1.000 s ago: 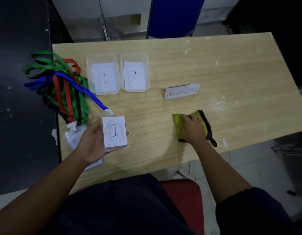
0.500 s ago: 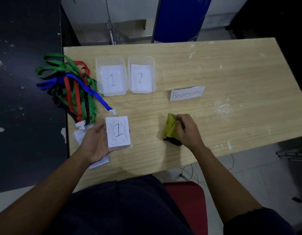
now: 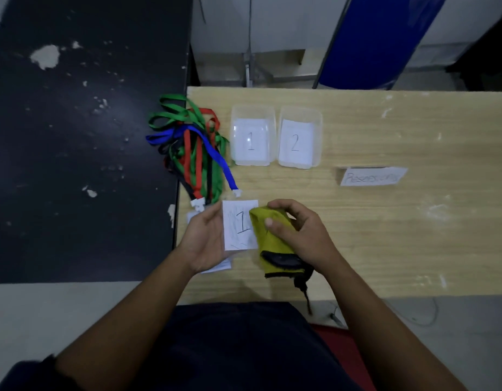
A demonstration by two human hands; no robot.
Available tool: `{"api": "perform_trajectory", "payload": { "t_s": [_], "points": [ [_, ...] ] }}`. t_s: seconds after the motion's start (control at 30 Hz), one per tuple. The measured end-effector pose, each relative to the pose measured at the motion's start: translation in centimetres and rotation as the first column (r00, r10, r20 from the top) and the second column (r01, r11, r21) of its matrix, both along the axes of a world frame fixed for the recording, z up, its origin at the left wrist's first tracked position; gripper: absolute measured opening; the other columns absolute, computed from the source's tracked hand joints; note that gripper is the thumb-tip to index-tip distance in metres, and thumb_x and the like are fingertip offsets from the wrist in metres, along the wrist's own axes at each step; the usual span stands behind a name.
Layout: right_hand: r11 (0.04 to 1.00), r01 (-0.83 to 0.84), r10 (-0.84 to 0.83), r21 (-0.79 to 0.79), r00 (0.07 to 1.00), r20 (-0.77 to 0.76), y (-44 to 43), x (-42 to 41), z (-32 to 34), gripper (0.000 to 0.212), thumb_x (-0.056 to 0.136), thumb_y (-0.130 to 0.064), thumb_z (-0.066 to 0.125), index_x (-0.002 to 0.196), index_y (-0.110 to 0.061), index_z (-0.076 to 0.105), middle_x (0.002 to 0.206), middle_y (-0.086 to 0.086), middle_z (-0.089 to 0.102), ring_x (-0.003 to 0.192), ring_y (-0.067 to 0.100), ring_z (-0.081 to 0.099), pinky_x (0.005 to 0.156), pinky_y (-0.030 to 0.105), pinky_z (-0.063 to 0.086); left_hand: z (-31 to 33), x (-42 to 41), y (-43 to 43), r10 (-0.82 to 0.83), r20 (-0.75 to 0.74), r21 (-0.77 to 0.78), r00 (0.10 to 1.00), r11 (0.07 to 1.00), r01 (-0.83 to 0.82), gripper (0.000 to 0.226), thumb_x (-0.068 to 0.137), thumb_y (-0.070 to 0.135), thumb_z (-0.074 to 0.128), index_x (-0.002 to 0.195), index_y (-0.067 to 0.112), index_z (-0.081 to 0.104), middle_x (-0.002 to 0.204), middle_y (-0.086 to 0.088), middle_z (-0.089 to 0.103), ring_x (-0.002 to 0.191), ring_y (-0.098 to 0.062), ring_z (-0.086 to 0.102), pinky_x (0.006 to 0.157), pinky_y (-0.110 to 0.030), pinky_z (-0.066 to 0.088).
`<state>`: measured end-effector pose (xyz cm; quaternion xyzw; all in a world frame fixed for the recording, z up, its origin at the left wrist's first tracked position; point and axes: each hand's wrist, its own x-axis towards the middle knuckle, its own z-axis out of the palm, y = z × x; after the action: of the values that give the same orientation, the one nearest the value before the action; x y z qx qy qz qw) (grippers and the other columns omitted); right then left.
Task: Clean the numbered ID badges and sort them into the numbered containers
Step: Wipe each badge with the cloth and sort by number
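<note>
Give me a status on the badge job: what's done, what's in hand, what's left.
Done: nothing visibly sorted; container 1 and container 2 show only their number sheets. In hand: the left hand holds the scribbled badge marked 1, and the right hand grips the yellow cloth at its edge. Left: wiping it, dropping it in container 1, then the other badges by the lanyards.

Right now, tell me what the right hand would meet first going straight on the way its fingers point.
Likely the badge marked 1 in the left hand: the yellow cloth in the right hand already overlaps its right edge, though contact is unclear.
</note>
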<state>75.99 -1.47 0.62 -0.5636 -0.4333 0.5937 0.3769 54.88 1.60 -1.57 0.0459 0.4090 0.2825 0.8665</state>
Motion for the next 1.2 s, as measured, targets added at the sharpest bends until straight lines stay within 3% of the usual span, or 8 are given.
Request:
{"api": "perform_trajectory", "payload": {
  "t_s": [0.17, 0.33, 0.53, 0.67, 0.8, 0.93, 1.03, 1.2],
  "points": [
    [0.967, -0.224, 0.164, 0.124, 0.915, 0.369, 0.7, -1.7, -1.6, 0.035, 0.088, -0.024, 0.072, 0.122, -0.024, 0.066, 0.116, -0.008, 0.057, 0.102, 0.002, 0.057, 0.085, 0.020, 0.045, -0.3, -0.9, -0.1, 0.061, 0.040, -0.016, 0.997, 0.998, -0.061, 0.063, 0.101, 0.052, 0.032, 0.147, 0.011, 0.046, 0.149, -0.019, 0.046, 0.135, -0.038, 0.042, 0.117, -0.051, 0.025],
    [0.854, -0.496, 0.214, 0.155, 0.609, 0.764, 0.3, -3.3, -2.0, 0.053, 0.086, -0.067, 0.050, 0.132, -0.040, 0.053, 0.124, -0.007, 0.039, 0.074, 0.011, 0.055, 0.058, 0.028, 0.050, -0.2, -1.4, -0.3, 0.146, 0.062, -0.015, 0.987, 0.989, -0.146, 0.060, 0.094, 0.049, 0.045, 0.137, 0.008, 0.057, 0.128, -0.018, 0.060, 0.104, -0.032, 0.063, 0.086, -0.040, 0.053],
    [0.638, -0.746, 0.138, 0.191, 0.354, 0.925, 0.0, -4.0, -2.7, 0.047, 0.094, -0.051, 0.050, 0.136, -0.030, 0.055, 0.093, 0.002, 0.053, 0.056, 0.017, 0.052, 0.043, 0.022, 0.027, -0.9, -2.1, -0.6, 0.128, -0.036, 0.008, 0.991, 0.992, -0.128, 0.062, 0.089, 0.055, 0.047, 0.126, 0.010, 0.068, 0.139, -0.021, 0.056, 0.121, -0.033, 0.056, 0.098, -0.044, 0.046],
    [0.680, -0.717, 0.133, 0.151, 0.324, 0.937, 1.2, -3.8, -2.8, 0.043, 0.098, -0.043, 0.047, 0.140, -0.034, 0.050, 0.081, 0.004, 0.053, 0.053, 0.023, 0.052, 0.042, 0.027, 0.033, -1.0, -2.4, -0.7, 0.142, -0.064, 0.022, 0.988, 0.990, -0.141, 0.051, 0.084, 0.055, 0.051, 0.107, 0.017, 0.078, 0.113, -0.012, 0.071, 0.094, -0.024, 0.071, 0.084, -0.037, 0.058],
    [0.812, -0.577, 0.170, 0.090, 0.382, 0.908, 1.9, -5.0, -2.3, 0.045, 0.102, -0.040, 0.040, 0.146, -0.031, 0.042, 0.085, 0.004, 0.055, 0.062, 0.028, 0.055, 0.049, 0.034, 0.043, -0.2, -2.5, 0.3, 0.137, -0.054, 0.039, 0.989, 0.990, -0.135, 0.054, 0.089, 0.053, 0.053, 0.126, 0.016, 0.065, 0.114, -0.012, 0.066, 0.095, -0.024, 0.065, 0.084, -0.036, 0.055],
    [0.666, -0.723, 0.207, 0.184, 0.416, 0.886, -0.4, -6.0, -1.3, 0.046, 0.096, -0.034, 0.045, 0.139, -0.022, 0.054, 0.083, 0.003, 0.060, 0.054, 0.023, 0.055, 0.040, 0.025, 0.032, -0.4, -3.1, 0.8, 0.125, -0.036, 0.024, 0.991, 0.992, -0.124, 0.064, 0.099, 0.055, 0.039, 0.135, 0.005, 0.057, 0.132, -0.018, 0.062, 0.120, -0.030, 0.062, 0.106, -0.042, 0.042],
    [0.573, -0.801, 0.233, 0.175, 0.364, 0.902, -0.6, -4.8, -1.3, 0.043, 0.096, -0.029, 0.056, 0.139, -0.025, 0.055, 0.089, 0.003, 0.062, 0.055, 0.023, 0.056, 0.038, 0.027, 0.037, -0.4, -3.1, 0.6, 0.115, -0.045, 0.034, 0.992, 0.993, -0.113, 0.065, 0.099, 0.055, 0.040, 0.134, 0.004, 0.058, 0.134, -0.021, 0.060, 0.121, -0.031, 0.061, 0.106, -0.043, 0.044],
    [0.768, -0.631, 0.163, 0.108, 0.357, 0.920, 1.4, -4.3, -1.0, 0.044, 0.100, -0.033, 0.047, 0.143, -0.022, 0.049, 0.085, 0.006, 0.059, 0.060, 0.031, 0.057, 0.045, 0.036, 0.045, -0.2, -2.4, 0.4, 0.135, -0.029, 0.041, 0.990, 0.990, -0.134, 0.056, 0.099, 0.054, 0.043, 0.130, 0.012, 0.064, 0.127, -0.015, 0.063, 0.107, -0.029, 0.064, 0.102, -0.046, 0.046]
  ]
}}
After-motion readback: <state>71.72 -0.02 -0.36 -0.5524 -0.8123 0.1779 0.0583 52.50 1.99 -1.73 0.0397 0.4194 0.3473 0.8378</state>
